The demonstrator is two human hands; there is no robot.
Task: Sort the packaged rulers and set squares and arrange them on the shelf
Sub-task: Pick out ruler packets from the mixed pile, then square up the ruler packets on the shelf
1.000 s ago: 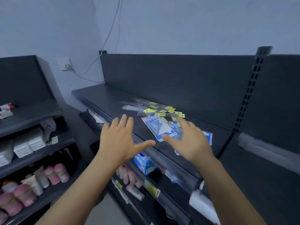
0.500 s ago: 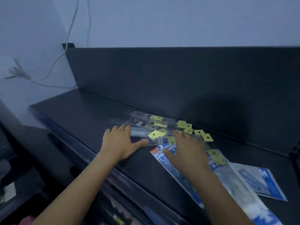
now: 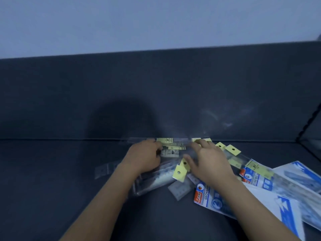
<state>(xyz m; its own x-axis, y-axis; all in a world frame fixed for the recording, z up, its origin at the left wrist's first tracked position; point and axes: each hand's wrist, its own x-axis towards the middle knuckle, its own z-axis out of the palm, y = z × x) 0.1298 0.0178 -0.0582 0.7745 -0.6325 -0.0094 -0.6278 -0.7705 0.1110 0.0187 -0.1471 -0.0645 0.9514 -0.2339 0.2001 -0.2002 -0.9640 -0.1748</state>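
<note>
A loose heap of clear packaged rulers [image 3: 171, 152] with yellow header tags lies on the dark shelf [image 3: 52, 180], close to its back panel. My left hand [image 3: 144, 158] rests on the left part of the heap with fingers curled over the packs. My right hand [image 3: 206, 162] lies flat on the right part, fingers spread toward the back. Blue and white set square packs [image 3: 284, 193] labelled "GEOMETRIC" fan out to the right, partly under my right forearm. Whether either hand grips a pack is hidden.
The shelf's dark back panel [image 3: 156, 94] rises just behind the heap. A single clear ruler pack [image 3: 104, 169] lies apart to the left. A perforated upright [image 3: 311, 119] stands at the far right.
I have moved closer and the view turned square to the shelf. Both hands went forward onto the ruler heap, the left hand's fingers curling over the packs.
</note>
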